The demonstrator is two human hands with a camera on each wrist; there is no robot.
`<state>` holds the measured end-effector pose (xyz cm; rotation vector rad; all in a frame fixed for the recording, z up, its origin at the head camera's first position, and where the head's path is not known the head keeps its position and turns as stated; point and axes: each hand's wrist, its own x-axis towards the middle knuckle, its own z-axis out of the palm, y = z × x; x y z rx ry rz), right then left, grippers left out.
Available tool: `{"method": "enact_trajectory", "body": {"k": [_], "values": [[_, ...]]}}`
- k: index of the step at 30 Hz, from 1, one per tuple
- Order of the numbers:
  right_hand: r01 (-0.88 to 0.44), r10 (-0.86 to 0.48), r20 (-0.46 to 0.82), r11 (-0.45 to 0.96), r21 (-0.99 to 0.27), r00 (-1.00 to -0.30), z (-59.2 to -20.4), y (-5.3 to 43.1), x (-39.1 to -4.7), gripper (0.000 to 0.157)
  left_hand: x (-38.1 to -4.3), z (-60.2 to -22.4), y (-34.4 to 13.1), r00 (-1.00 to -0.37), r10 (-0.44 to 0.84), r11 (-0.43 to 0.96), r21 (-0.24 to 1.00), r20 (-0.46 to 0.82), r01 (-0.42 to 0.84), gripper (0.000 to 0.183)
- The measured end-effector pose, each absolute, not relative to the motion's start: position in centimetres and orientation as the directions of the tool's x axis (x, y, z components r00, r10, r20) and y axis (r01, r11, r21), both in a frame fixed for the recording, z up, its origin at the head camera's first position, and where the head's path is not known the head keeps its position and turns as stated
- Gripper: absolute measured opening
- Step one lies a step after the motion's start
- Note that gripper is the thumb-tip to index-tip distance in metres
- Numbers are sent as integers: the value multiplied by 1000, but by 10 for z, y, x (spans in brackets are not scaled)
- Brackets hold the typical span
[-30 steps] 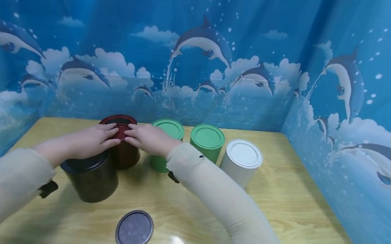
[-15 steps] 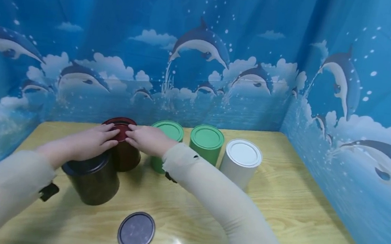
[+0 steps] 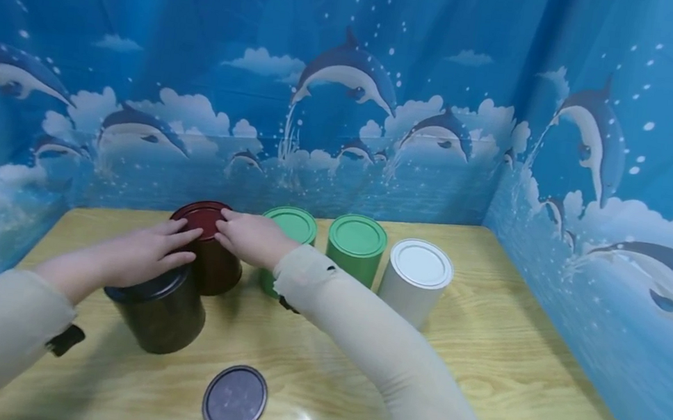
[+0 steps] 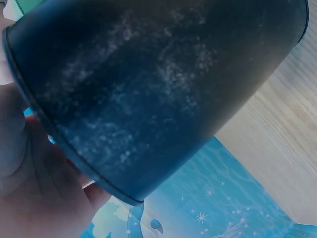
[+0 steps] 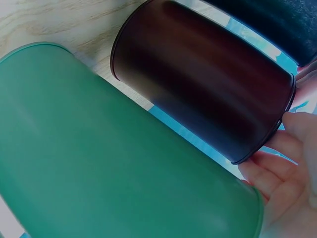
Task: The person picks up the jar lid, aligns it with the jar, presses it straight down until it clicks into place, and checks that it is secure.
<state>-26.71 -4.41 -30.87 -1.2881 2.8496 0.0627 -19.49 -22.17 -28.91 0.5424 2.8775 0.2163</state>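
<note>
A dark red can (image 3: pixel 218 271) stands at the back left, its red lid (image 3: pixel 200 212) lying over the top. My right hand (image 3: pixel 254 238) touches the lid's right rim with its fingers. My left hand (image 3: pixel 145 253) reaches over a black can (image 3: pixel 165 319), fingers stretched to the lid's near left edge. In the right wrist view, the right fingertips meet the rim of the dark red can (image 5: pixel 203 79). The left wrist view is mostly filled by the black can (image 4: pixel 158 89), with the left palm beside its upper rim.
Two green cans (image 3: pixel 356 240) and a white can (image 3: pixel 419 269) stand to the right, all lidded. One green can (image 3: pixel 293 222) is partly behind the right hand. A loose dark round lid (image 3: pixel 234 399) lies near the front. Dolphin-print curtains (image 3: pixel 347 120) wall the table.
The red lid, which left a dark gap at the back of the can, now covers the whole top. My left hand has drawn back slightly to the left.
</note>
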Motion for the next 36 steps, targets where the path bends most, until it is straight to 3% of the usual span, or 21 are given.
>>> {"method": "enact_trajectory", "body": {"k": [15,25,36], "values": [[-745,-738,-123,666,25,-664,-307,-44,-264,48,-203,-294,-225,-914,348,934,162,-206,319,72],[-814,-810,-96,581,14,-579,-311,-30,-250,52,-192,-293,-225,-914,359,930,151,-190,334,79],[-780,-777,-88,625,2,-623,-310,-38,-251,45,-199,-289,-220,-904,357,926,219,-235,309,74]]}}
